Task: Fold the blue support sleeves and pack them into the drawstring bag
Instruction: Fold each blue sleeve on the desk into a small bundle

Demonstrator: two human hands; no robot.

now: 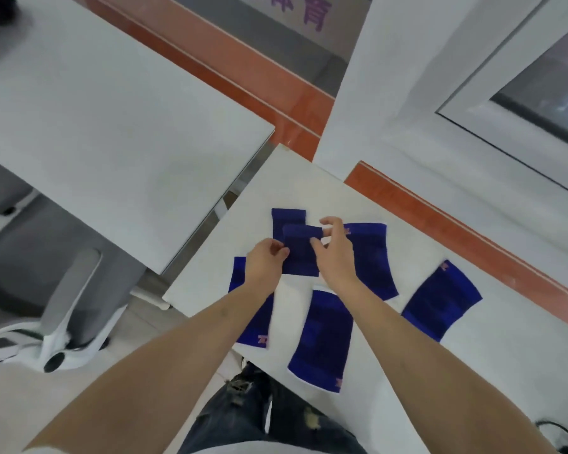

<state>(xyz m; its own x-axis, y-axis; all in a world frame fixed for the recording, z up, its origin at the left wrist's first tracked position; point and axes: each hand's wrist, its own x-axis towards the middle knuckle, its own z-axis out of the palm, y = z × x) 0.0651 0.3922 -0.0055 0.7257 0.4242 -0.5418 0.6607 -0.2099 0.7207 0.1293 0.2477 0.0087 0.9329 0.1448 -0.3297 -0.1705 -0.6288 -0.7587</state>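
Folding a sleeve, both hands on it.
Left hand (265, 257) and right hand (333, 245) are pinching opposite side edges of the folded sleeve (300, 253); its long axis is running away from the person.

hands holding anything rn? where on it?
Both hold one small blue sleeve: left hand pinches its left edge, right hand its right edge near the top.

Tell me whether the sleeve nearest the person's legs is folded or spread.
Spread. The sleeve lies flat at full length on the white table, untouched; both hands are further away, on a smaller sleeve.
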